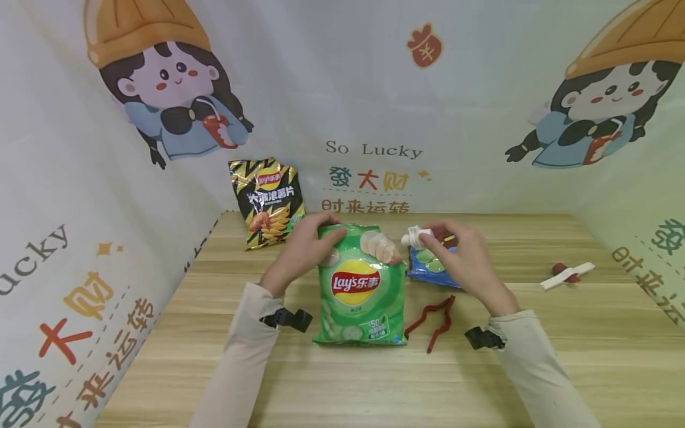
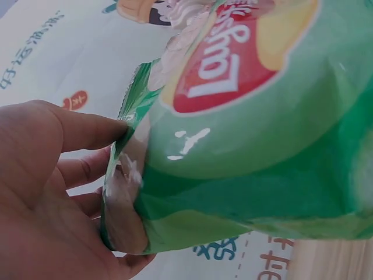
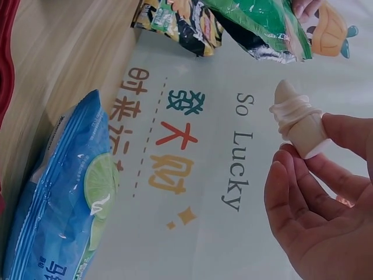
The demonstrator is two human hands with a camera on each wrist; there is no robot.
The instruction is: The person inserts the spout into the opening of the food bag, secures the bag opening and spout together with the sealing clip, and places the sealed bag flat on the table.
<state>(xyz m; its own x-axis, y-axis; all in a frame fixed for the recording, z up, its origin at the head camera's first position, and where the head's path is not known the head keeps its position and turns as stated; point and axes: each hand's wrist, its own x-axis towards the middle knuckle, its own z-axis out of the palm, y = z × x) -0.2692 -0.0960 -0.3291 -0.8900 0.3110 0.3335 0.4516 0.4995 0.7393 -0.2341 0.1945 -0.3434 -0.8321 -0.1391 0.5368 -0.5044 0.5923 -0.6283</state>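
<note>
My left hand (image 1: 306, 248) grips the upper left corner of a green Lay's chip bag (image 1: 355, 309), which is upright at the middle of the table. In the left wrist view the thumb lies on the bag's front and fingers reach behind it. A silvery edge shows along the bag's top in the right wrist view. My right hand (image 1: 464, 255) pinches a small white piece shaped like a swirled soft-serve ice cream (image 3: 298, 122) between thumb and fingers. It is held up to the right of the green bag's top, apart from it. Behind this hand lies a blue chip bag (image 1: 428, 270).
A black and yellow Lay's bag (image 1: 267, 202) leans on the back cloth at left. A dark red zigzag V-shaped clip (image 1: 448, 324) lies right of the green bag. Farther right, a white strip (image 1: 553, 280) crosses a dark red piece (image 1: 574, 277). Printed cloth walls surround the table.
</note>
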